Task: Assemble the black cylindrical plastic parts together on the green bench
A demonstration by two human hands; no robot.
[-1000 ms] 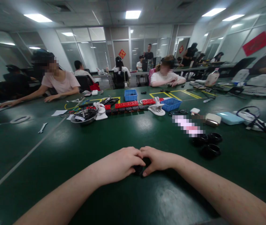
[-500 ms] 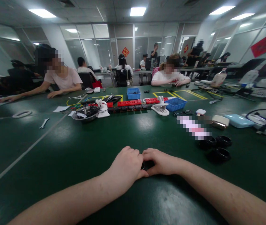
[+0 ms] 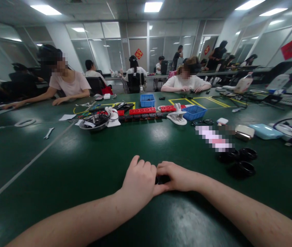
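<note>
My left hand (image 3: 140, 180) and my right hand (image 3: 179, 176) meet on the green table (image 3: 84, 161), fingers curled around a small black object (image 3: 162, 179). Only a sliver of that object shows between the hands, so I cannot make out what it is. Both forearms rest on the table near its front edge. To the right of my right hand lie three black rings (image 3: 240, 161).
Mid-table are red and black parts in rows (image 3: 142, 113), two blue bins (image 3: 194, 112), a white clamp stand (image 3: 176, 118), a bowl of cables (image 3: 94, 122) and a wrench (image 3: 49, 132). Cases and cables lie at the right (image 3: 265, 131). Other people sit along the far side.
My left hand has rolled further over the black object and now covers more of it. The view has tilted slightly; my right hand stays in place.
</note>
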